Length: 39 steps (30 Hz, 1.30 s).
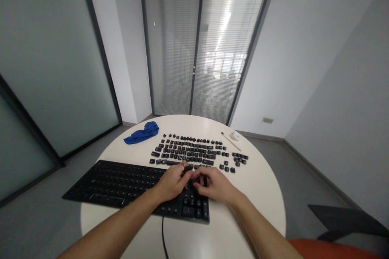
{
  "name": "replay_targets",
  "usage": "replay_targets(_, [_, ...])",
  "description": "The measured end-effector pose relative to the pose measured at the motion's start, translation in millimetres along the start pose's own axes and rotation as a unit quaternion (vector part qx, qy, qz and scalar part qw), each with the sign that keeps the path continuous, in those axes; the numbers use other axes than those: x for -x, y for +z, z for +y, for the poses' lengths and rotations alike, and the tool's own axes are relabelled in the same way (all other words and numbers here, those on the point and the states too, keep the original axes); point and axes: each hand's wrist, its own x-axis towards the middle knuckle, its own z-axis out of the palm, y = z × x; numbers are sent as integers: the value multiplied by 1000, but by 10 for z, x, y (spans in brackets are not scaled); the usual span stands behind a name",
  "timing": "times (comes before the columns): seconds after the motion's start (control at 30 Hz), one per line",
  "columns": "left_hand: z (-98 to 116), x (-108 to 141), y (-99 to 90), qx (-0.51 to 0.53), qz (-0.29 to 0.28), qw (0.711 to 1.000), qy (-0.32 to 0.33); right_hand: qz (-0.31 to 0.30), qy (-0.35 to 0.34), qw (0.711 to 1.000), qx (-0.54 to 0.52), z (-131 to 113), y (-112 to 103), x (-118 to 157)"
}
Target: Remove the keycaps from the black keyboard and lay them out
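A black keyboard [127, 182] lies across the near side of the table, its cable running toward me. Most of its left and middle part is bare of keycaps, while keys still sit in the block at its right end. My left hand [172, 183] is closed over the right part of the keyboard, and a small dark piece shows at its fingertips, too small to name. Curled over the far right keys is my right hand [216, 185], thumb and forefinger bent close to the left fingertips. Whatever lies between its fingers is hidden.
Beyond the keyboard, many loose black keycaps [209, 156] lie in rows on the round white table [243, 210]. A blue cloth [142, 132] is at the far left. At the far right lie a thin brush-like stick [231, 141] and a small white item [234, 135].
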Motion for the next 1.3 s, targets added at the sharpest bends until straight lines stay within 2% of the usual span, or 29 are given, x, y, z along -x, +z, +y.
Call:
replay_targets(0.23, [87, -127, 36, -35, 26, 998, -36, 47, -30, 998, -7, 46, -22, -58])
replay_targets(0.33, [116, -156, 22, -33, 20, 999, -37, 76, -28, 996, -32, 90, -34, -76])
replay_targets(0.47, [101, -119, -1, 4, 28, 998, -58, 95, -18, 995, -35, 74, -28, -100])
replay_targets(0.67, [54, -47, 22, -17, 29, 998, -57, 101, -41, 990, -89, 75, 3, -135])
replay_targets(0.87, [69, -29, 31, 13, 12, 999, -32, 62, 9, 965, -253, 170, -2, -115])
replay_targets(1.0, [100, -21, 9, 46, -1, 999, -10, 42, 30, 961, -272, 161, -37, -103])
replay_targets(1.17, [118, 0, -22, 50, 10, 999, -5, 94, 74, 950, -289, 205, -53, -118])
replay_targets(1.3, [113, 15, -40, 45, 19, 999, -8, 162, 112, 940, -278, 281, -246, -77])
